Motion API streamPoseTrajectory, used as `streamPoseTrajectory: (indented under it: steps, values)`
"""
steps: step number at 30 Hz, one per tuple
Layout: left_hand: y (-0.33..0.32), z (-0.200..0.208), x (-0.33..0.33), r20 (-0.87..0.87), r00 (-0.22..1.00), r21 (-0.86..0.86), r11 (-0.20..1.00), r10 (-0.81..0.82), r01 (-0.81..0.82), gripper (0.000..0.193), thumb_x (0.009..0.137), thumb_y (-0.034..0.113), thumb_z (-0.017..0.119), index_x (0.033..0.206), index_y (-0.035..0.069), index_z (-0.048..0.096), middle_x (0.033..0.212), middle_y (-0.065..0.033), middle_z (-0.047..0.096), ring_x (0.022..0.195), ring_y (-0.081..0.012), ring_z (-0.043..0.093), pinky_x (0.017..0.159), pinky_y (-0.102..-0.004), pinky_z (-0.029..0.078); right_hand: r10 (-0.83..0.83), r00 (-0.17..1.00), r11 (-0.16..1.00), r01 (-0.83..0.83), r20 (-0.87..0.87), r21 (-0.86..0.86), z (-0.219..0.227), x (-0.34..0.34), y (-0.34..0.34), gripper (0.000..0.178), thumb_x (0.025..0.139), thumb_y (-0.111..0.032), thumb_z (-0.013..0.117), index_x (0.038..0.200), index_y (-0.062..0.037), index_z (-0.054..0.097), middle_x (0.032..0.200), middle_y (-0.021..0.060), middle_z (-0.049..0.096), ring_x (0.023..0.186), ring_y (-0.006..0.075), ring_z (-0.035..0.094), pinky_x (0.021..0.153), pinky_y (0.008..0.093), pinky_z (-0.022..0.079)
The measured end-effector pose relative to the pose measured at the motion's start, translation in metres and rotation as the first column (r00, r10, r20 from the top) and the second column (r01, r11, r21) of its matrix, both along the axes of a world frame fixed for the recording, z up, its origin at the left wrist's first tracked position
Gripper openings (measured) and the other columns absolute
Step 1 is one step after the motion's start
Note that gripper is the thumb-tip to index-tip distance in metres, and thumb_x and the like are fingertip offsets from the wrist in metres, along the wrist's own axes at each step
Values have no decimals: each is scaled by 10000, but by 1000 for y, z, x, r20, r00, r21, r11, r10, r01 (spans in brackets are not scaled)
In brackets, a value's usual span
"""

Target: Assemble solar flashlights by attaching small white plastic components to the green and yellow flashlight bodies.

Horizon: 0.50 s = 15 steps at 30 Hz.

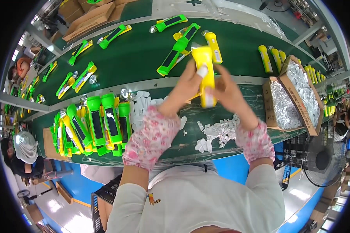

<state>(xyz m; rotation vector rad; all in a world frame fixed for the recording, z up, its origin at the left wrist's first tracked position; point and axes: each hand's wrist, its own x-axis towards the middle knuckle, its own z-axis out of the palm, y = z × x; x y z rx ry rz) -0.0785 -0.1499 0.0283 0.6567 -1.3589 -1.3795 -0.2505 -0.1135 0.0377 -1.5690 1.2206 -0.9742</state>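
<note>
A yellow flashlight is held upright above the near edge of the conveyor, its wide head toward the far side. My left hand grips it from the left, with a white wrap on one finger. On the other side my right hand, smeared by motion, has its fingers closed about the lower body. Just beyond stands another yellow flashlight. Below my hands, small white plastic parts lie heaped on the green worktop, and oval white pieces lie left of my left forearm.
Green flashlights with dark panels are piled at the left. More green ones lie along the green conveyor. Two cardboard boxes of small clear and white parts stand at the right, near yellow flashlights. A black fan stands beyond the worktop's right end.
</note>
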Motion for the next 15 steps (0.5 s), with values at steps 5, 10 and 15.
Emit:
streamPoseTrajectory:
  steps: [5, 10, 15]
  values:
    - [-102, -16, 20, 953, 124, -248, 945, 278, -213, 793, 745, 444, 752, 1334, 44, 403, 1246, -236, 517, 1171, -406, 516, 942, -499, 437, -561, 599, 828, 398, -572, -395, -50, -156, -140, 526, 841, -381, 695, 1232, -61, 550, 877, 158, 667, 795, 257, 651, 671, 367, 513]
    - [-134, -59, 57, 984, 114, -124, 988, 133, -90, 771, 634, 377, 822, 1196, 11, 441, 1160, -220, 568, 1073, -395, 590, 877, -441, 501, -382, -6, 846, 402, -924, -352, -43, -119, -157, 630, 772, -513, 692, 1236, -106, 567, 1298, 162, 458, 1225, 336, 436, 894, 465, 470]
    - [-91, -17, 39, 844, 510, -73, 978, 165, -195, 682, 620, 299, 781, 1127, -25, 462, 1033, -259, 615, 971, -396, 629, 819, -421, 507, -480, 518, 771, -137, -708, -622, -35, -25, -114, 762, 692, -459, 766, 1311, -84, 525, 1354, 219, 464, 1275, 387, 432, 1024, 473, 393]
